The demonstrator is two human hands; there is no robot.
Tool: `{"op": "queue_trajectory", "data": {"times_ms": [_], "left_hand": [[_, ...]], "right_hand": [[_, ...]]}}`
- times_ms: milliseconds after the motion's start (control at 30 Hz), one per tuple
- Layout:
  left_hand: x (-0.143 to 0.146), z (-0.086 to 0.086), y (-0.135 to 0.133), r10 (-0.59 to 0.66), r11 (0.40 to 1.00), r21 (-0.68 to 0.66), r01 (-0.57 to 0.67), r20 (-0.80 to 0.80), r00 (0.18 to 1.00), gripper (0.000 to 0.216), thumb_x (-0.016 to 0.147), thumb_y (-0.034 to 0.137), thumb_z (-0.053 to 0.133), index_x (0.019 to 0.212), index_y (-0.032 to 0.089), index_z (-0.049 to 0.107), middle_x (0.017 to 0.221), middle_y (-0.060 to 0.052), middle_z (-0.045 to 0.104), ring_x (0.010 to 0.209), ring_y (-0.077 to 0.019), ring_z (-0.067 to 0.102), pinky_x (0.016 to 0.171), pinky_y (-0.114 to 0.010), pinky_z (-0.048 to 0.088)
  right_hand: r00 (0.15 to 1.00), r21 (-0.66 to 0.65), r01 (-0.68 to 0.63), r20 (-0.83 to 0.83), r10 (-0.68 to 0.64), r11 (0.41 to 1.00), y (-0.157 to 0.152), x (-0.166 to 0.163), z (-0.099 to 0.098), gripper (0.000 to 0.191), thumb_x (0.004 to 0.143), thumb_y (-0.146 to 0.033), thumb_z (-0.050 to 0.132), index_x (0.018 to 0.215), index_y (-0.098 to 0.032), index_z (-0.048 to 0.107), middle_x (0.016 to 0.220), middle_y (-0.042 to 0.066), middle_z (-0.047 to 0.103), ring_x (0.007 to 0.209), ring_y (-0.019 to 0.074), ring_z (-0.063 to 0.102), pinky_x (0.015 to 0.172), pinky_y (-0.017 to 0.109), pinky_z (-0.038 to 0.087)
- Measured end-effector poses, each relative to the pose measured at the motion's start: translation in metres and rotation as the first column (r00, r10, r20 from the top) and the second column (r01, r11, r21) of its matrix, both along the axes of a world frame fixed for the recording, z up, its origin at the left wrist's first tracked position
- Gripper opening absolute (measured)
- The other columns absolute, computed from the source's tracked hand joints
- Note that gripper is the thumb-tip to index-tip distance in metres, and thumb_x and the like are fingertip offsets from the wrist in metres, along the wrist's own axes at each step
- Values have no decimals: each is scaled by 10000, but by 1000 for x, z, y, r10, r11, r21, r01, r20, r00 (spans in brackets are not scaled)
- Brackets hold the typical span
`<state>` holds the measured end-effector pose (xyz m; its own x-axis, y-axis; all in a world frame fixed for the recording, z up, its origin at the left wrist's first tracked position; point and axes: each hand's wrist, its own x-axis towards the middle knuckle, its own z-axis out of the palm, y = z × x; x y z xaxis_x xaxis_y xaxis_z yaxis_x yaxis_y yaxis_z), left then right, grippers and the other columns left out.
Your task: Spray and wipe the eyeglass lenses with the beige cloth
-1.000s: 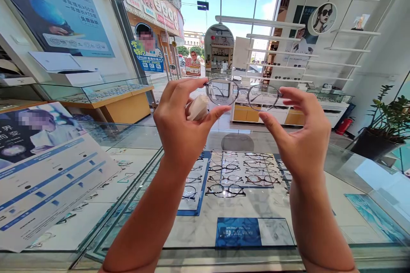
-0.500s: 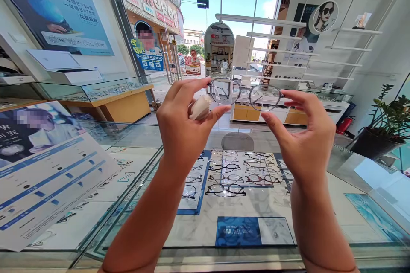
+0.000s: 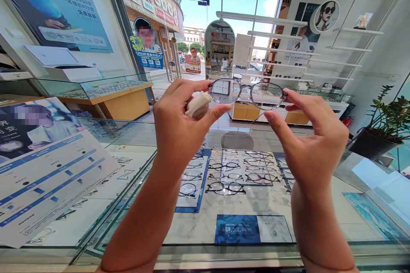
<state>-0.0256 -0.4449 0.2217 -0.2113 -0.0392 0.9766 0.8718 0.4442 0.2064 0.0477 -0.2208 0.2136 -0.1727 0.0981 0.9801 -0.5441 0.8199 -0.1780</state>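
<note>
A pair of eyeglasses (image 3: 246, 87) with round lenses and a thin dark frame is held up level above the glass counter. My left hand (image 3: 179, 123) pinches its left end by the hinge. Tucked in that same hand is a crumpled whitish cloth (image 3: 197, 105). My right hand (image 3: 309, 130) grips the right end of the frame between fingers and thumb. Both lenses face the far side of the room, and the background shows through them. The temples are mostly hidden.
Beneath my hands, the glass display counter (image 3: 192, 239) holds rows of eyeglasses (image 3: 226, 187) and a blue-and-white card (image 3: 237, 229). A printed board (image 3: 48, 170) leans at left. Across the room stand an arched mirror (image 3: 219, 47), shelves (image 3: 282, 42) and a potted plant (image 3: 381, 123).
My right hand has turned and shifted slightly right. The eyeglasses stay between both hands, tilted a little differently. More of the cloth shows in my left hand.
</note>
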Motion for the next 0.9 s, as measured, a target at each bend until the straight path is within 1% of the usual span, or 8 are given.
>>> {"op": "queue_trajectory", "data": {"times_ms": [200,367,467,600,733,900], "left_hand": [[0,1,-2,14,1000,10,-14,5,1000,430,810,639,903,1099,340,793,1062,-37,763,934,-250,700,772,-422,637],[-4,0,-7,-6,1000,-13,6,21,1000,480,785,655,915,1127,334,808,1063,-50,781,936,-267,708,769,-431,642],[-5,0,-10,-8,999,-33,9,38,999,475,779,645,923,1123,336,812,1053,-46,787,930,-268,711,773,-430,641],[-6,0,-10,-13,999,-41,15,49,999,453,796,631,918,1114,328,807,1062,-45,784,951,-265,715,787,-419,632],[-6,-1,-9,-9,999,-43,11,52,999,435,823,626,901,1107,313,797,1055,-54,770,961,-264,715,800,-419,625],[-3,-1,-6,14,1000,-28,-13,31,999,397,841,605,895,1110,339,777,1033,-45,736,962,-262,700,778,-434,626]], "right_hand": [[1000,9,27,-2,-27,1000,0,1,-1,371,964,-425,779,1322,-326,768,1128,66,782,1019,284,746,962,531,611],[1000,19,12,-6,-12,1000,-4,1,-3,400,968,-423,773,1359,-345,747,1162,73,771,1060,302,745,958,544,623],[1000,20,20,-22,-20,1000,-7,2,-3,409,970,-415,769,1374,-359,735,1169,70,764,1038,298,747,942,539,629],[998,29,43,-38,-42,999,-8,2,-3,396,978,-414,757,1369,-361,734,1154,66,767,989,284,747,925,531,629],[999,23,39,-36,-38,999,-8,1,-2,375,978,-405,753,1347,-342,743,1150,65,770,955,269,741,923,518,618],[1000,8,24,18,-24,1000,-7,0,-1,370,987,-422,711,1342,-322,737,1150,69,767,952,268,734,948,534,607]]}}
